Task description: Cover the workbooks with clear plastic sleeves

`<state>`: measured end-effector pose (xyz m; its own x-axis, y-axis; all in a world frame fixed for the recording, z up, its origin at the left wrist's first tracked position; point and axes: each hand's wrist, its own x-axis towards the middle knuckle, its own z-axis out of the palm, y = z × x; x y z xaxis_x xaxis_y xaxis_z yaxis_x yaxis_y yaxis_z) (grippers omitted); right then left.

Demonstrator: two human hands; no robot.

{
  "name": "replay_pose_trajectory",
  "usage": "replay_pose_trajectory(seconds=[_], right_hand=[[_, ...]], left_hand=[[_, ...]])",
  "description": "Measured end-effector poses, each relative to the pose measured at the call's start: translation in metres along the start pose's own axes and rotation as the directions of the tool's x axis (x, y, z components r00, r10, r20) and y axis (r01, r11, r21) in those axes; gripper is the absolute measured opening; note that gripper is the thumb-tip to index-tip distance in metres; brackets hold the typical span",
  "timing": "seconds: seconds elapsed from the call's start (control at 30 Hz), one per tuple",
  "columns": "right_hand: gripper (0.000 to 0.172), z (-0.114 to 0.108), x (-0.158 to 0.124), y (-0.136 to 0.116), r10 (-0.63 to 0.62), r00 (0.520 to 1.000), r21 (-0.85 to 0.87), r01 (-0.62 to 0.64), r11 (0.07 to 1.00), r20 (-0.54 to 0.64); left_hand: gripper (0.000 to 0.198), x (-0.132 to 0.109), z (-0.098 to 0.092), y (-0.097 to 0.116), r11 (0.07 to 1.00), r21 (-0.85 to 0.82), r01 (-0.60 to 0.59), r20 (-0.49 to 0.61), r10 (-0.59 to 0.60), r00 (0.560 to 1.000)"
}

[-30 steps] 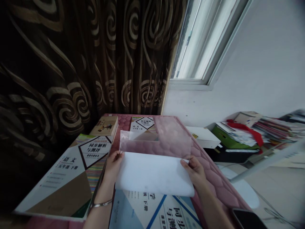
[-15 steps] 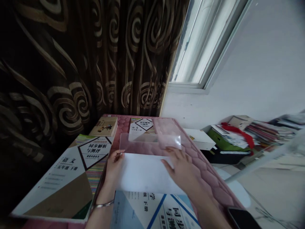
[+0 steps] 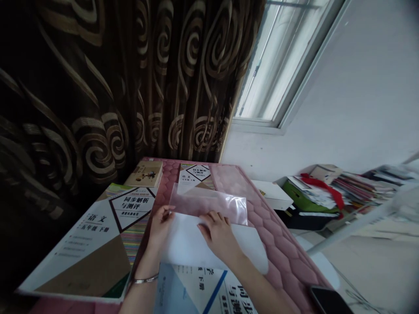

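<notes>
A clear plastic book cover with a white backing sheet lies on the pink quilted surface. My left hand pinches the sheet's left edge where plastic meets paper. My right hand lies flat on the white sheet near its middle, fingers stretched toward the plastic fold. A blue and white workbook sits under the sheet's near edge. A bracelet is on my left wrist.
A large workbook lies at the left, a small book and another workbook at the far end. A dark patterned curtain hangs behind. A phone lies at the bottom right. Cluttered books and papers lie at the right.
My right hand let go of the sheet's right edge and slid left across the white sheet to its middle. The clear plastic flap has come down and now lies flatter.
</notes>
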<state>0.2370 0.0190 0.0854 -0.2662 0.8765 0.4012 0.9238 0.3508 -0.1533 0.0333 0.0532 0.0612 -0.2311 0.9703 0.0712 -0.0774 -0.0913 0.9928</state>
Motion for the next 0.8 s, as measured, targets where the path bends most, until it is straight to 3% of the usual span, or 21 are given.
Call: replay_pose_trajectory(seconds=[0.3, 0.67, 0.8], right_hand=[[0.037, 0.008, -0.011, -0.005, -0.042, 0.999, 0.044, 0.042, 0.998, -0.001], [0.042, 0.016, -0.013, -0.010, -0.029, 0.999, -0.074, 0.027, 0.997, -0.023], [0.040, 0.016, -0.016, -0.010, -0.020, 1.000, -0.011, 0.020, 1.000, -0.001]], left_hand=[[0.023, 0.001, 0.002, 0.005, 0.996, 0.052, -0.074, -0.038, 0.076, 0.996], [0.024, 0.005, -0.001, -0.001, 0.989, 0.096, -0.113, -0.037, 0.117, 0.992], [0.023, 0.004, -0.002, 0.001, 0.998, 0.055, -0.029, 0.005, 0.028, 1.000]])
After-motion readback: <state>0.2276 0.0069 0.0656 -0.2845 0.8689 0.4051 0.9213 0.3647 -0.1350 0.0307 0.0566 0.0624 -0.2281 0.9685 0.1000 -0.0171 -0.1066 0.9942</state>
